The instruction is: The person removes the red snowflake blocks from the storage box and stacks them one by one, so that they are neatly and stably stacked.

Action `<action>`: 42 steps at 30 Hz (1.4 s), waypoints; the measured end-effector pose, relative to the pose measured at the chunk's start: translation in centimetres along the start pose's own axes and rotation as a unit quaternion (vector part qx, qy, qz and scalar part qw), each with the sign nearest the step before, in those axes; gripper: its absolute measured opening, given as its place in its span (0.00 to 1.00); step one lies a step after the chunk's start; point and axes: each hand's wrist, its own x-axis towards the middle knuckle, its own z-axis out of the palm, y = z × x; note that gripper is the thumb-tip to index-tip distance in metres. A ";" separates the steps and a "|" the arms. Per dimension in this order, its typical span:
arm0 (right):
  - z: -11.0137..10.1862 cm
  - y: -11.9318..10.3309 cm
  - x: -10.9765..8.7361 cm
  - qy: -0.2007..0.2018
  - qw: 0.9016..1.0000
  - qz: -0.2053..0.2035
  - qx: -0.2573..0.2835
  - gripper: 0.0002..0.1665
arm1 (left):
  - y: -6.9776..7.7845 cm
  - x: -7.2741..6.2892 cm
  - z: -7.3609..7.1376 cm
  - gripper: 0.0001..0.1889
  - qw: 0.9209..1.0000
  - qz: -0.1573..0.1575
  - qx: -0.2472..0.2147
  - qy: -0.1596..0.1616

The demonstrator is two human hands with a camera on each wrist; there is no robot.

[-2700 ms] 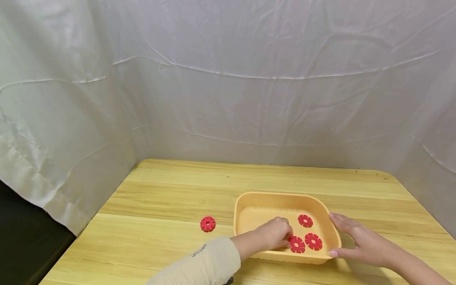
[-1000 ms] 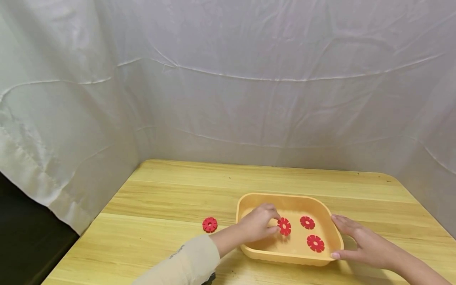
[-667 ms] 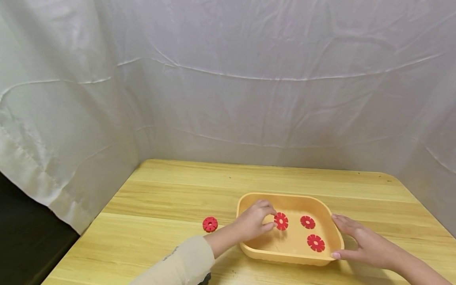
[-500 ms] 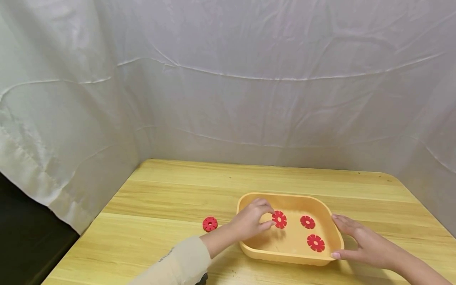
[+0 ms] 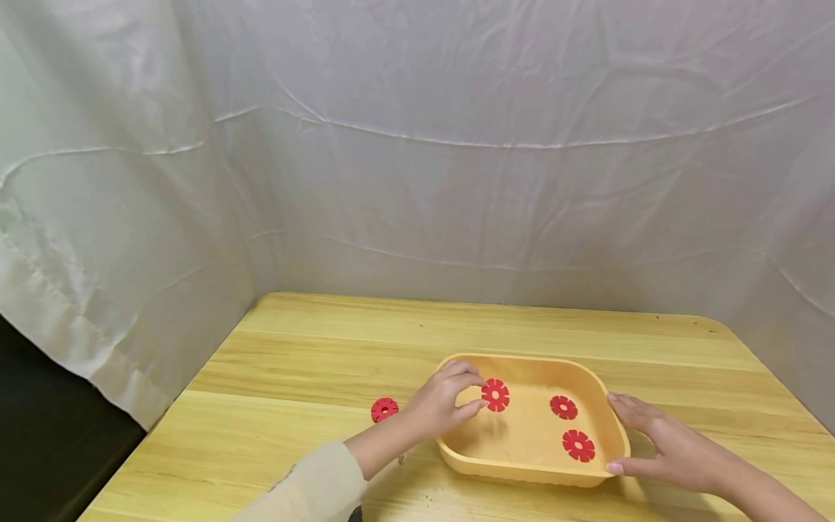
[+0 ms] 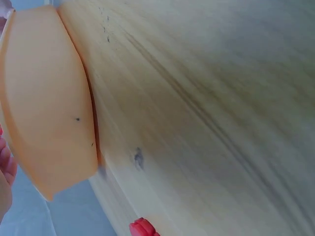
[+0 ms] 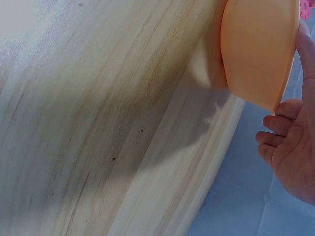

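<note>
My left hand [image 5: 438, 404] pinches the edge of a red notched plastic disc [image 5: 495, 395] between thumb and fingers, over the left part of a yellow-orange plastic tub [image 5: 522, 471]. The disc stands tilted, its round face and centre hole toward the head camera. Two more discs lie flat on the tub floor, a farther one [image 5: 564, 407] and a nearer one [image 5: 578, 446]. My right hand [image 5: 672, 449] holds the tub's right end, thumb at the near corner and fingers at the far one. In the right wrist view, several fingers [image 7: 275, 132] curl by the tub's corner.
Left of the tub, a small stack of red discs [image 5: 385, 409] sits on the wooden table [image 5: 313, 362], just beyond my left forearm. A pale cloth [image 5: 457, 181] hangs behind the table and along its sides.
My left hand has lifted a red disc from beside the others and carried it left and away from me within the tub. My right hand stays at the tub's right end.
</note>
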 end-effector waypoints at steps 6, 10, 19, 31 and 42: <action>0.0 -0.1 0.0 -0.012 1.000 0.005 0.005 0.53 | -0.4 -0.8 -0.1 0.11 1.000 0.005 0.005 0.031; 0.0 -0.2 0.0 -0.005 1.000 0.006 0.002 0.53 | -0.6 -1.1 -0.4 0.12 0.999 -0.008 0.002 0.037; 0.2 0.2 0.0 0.011 1.000 -0.009 -0.002 0.52 | -1.1 -1.8 -1.0 0.12 0.998 -0.010 -0.008 0.054; 0.0 0.1 0.1 -0.002 1.000 -0.004 0.000 0.52 | -1.9 -2.9 -1.5 0.12 0.997 -0.008 -0.009 0.074; 0.0 0.1 0.0 -0.001 1.000 -0.001 0.001 0.53 | -2.3 -4.0 -2.5 0.12 0.995 -0.060 -0.014 0.078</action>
